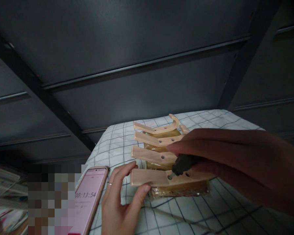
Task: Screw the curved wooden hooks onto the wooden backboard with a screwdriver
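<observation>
Several pale wooden hooks lie in a row across a brown piece (pixel 183 191) that is wrapped in clear film. My left hand (pixel 123 199) pinches the left end of the nearest wooden hook (pixel 150 177) between thumb and fingers. In my right hand (pixel 235 160) is a screwdriver (pixel 182 164) with a dark handle, its metal tip at the left hole of that hook. A second hole shows just right of the tip. Behind it, another wooden hook (pixel 147 155) has a screw in it. The right ends of the nearer hooks are hidden by my right hand.
A phone (pixel 90 199) with a running timer lies at the left on a white checked cloth (pixel 122 137). A dark panelled wall (pixel 147 94) rises behind the cloth. Blurred stacked things (pixel 5 192) stand at the far left, beside a pixelated patch.
</observation>
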{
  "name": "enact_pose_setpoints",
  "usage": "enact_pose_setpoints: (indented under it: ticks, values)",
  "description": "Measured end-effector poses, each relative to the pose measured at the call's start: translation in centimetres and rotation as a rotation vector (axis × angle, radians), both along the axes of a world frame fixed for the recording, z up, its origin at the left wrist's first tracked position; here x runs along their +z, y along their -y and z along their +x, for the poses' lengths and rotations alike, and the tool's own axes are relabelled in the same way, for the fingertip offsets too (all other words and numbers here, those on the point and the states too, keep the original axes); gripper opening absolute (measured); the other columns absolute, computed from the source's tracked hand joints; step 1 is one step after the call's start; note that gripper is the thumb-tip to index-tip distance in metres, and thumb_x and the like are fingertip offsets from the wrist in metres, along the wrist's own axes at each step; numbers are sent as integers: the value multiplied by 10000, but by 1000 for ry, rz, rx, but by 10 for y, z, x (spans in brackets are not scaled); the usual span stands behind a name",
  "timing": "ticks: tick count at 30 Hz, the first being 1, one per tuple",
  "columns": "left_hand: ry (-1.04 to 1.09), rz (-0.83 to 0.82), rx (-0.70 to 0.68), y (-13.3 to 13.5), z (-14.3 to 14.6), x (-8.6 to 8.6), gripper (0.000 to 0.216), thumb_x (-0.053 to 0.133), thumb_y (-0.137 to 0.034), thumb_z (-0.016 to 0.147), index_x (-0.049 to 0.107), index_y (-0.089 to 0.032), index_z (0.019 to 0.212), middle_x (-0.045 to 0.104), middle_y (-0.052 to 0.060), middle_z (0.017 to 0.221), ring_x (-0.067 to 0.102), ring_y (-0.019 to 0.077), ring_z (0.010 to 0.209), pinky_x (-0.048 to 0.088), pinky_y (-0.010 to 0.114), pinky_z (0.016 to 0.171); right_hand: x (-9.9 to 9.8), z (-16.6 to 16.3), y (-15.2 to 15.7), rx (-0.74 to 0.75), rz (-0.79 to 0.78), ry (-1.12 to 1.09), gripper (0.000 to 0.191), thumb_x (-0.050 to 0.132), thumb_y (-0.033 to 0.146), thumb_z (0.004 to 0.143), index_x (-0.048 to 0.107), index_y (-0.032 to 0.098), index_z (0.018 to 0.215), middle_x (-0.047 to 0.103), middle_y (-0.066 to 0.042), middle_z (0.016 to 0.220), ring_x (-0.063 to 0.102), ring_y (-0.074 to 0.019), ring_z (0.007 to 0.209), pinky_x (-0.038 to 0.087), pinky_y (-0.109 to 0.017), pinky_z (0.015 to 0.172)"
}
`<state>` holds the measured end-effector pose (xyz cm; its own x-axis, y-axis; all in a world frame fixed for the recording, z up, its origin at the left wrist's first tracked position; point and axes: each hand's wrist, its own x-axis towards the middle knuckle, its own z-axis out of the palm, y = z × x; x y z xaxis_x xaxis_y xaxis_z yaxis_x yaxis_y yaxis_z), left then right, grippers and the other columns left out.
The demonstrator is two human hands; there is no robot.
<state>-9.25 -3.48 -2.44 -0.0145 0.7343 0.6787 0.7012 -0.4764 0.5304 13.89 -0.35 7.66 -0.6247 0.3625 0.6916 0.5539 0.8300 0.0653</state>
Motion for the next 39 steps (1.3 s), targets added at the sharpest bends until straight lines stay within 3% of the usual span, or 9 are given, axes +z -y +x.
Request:
enact_pose_setpoints:
  ticks: [6, 12, 15, 21, 24, 28, 34, 37, 39]
  values:
    - [-34, 27, 20, -3, 0, 4, 308, 605, -352, 824, 549, -295, 1122, 643, -4, 1041, 615, 133, 971, 526, 229, 801, -2, -9, 1, -51, -75, -103, 386, 382, 401, 949, 559, 220, 657, 570, 49, 481, 518, -98, 372, 404, -217, 346]
    - [-47, 36, 20, -2, -1, 4, 306, 612, -319, 814, 568, -268, 1113, 653, 27, 1035, 625, 174, 966, 542, 279, 779, -1, -15, -1, -56, -40, -132, 278, 368, 271, 958, 617, 178, 878, 645, 12, 635, 585, -114, 493, 454, -218, 463]
    - [-45, 14, 16, -2, -4, 1, 336, 619, -312, 808, 559, -272, 1136, 651, 30, 1057, 623, 185, 976, 540, 294, 784, 3, -11, -2, -35, -24, -106, 373, 341, 304, 979, 620, 204, 752, 671, 22, 641, 602, -97, 507, 443, -201, 468]
    - [-34, 2, 24, -1, -5, -1, 340, 614, -321, 814, 554, -273, 1145, 639, 34, 1060, 609, 182, 986, 523, 313, 819, -3, -8, -2, -161, 83, -121, 500, 274, 489, 962, 555, 197, 671, 563, 48, 458, 519, -92, 372, 349, -226, 354]
    - [-46, -2, 24, -1, -5, -1, 344, 612, -321, 821, 539, -286, 1155, 632, 23, 1077, 597, 167, 1008, 513, 301, 837, -6, -11, -2, -128, 61, -126, 454, 318, 434, 970, 553, 193, 664, 614, 21, 553, 570, -93, 464, 408, -202, 418]
    - [-24, 12, 20, -1, -5, -1, 347, 616, -326, 817, 542, -296, 1154, 637, 15, 1082, 601, 166, 1005, 511, 301, 838, -5, -15, 0, 26, 1, -131, 389, 308, 310, 991, 600, 196, 761, 690, 2, 744, 645, -89, 677, 498, -148, 638]
    - [53, -31, 22, -1, -2, 2, 347, 645, -365, 778, 588, -260, 1103, 655, 41, 1047, 623, 208, 967, 532, 356, 821, -1, -13, -2, 91, -70, -112, 430, 299, 348, 988, 619, 192, 748, 703, -3, 731, 661, -92, 651, 520, -150, 603]
    - [50, -32, 24, 0, -1, 2, 340, 636, -360, 788, 583, -260, 1108, 652, 40, 1051, 621, 205, 972, 527, 351, 826, 1, -11, -6, 66, -63, -81, 371, 287, 244, 990, 643, 151, 946, 740, -53, 913, 688, -130, 843, 538, -193, 731]
    - [23, -9, 19, 0, -1, 3, 322, 619, -349, 807, 571, -275, 1116, 643, 23, 1058, 611, 180, 986, 515, 309, 828, 3, -9, -7, 55, -99, -91, 306, 331, 190, 965, 633, 161, 1007, 737, -39, 944, 687, -126, 842, 538, -195, 712]
